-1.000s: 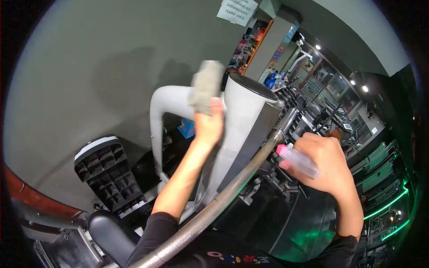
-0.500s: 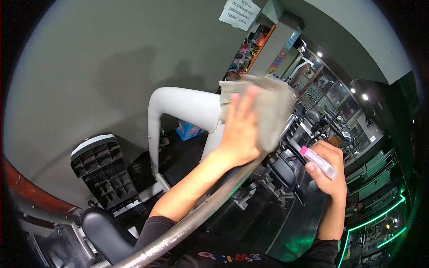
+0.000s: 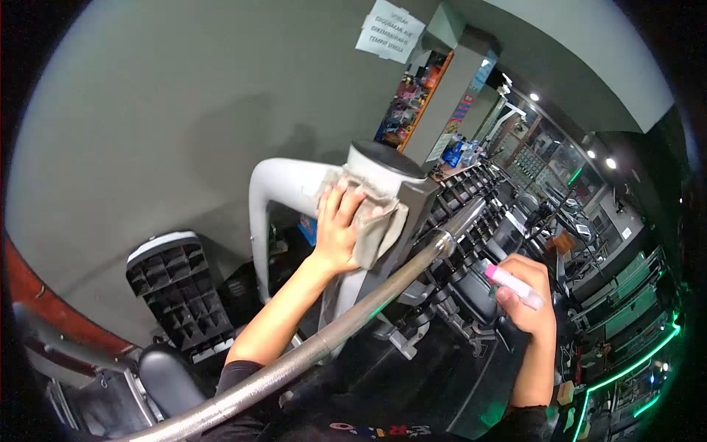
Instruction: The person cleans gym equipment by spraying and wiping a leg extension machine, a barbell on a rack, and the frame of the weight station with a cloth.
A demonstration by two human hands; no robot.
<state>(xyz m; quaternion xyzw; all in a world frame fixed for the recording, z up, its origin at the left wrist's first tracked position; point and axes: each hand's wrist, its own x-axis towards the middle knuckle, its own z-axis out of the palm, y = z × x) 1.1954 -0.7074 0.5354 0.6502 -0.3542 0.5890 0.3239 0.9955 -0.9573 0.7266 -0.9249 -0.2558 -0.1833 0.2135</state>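
My left hand (image 3: 339,236) presses a grey-beige cloth (image 3: 381,230) against the white metal frame (image 3: 291,177) of a gym machine, just below its round black-topped end (image 3: 387,158). The fingers are bent over the cloth, and part of it hangs loose to the right of them. In my right hand (image 3: 532,313) is a small clear spray bottle (image 3: 515,286) with a pink collar, held tilted and apart from the machine. A knurled steel barbell (image 3: 331,335) runs diagonally in front of the frame, crossing before my left forearm.
A black step platform (image 3: 177,295) leans by the grey wall on the left, near a black padded seat (image 3: 168,387). Dumbbell racks (image 3: 471,188) and other machines stand behind on the right. A paper sign (image 3: 390,31) hangs on the wall.
My left hand and the cloth have moved down and left, from over the frame's end onto its side, uncovering the round black top. My right hand sits slightly lower and left, still with the bottle.
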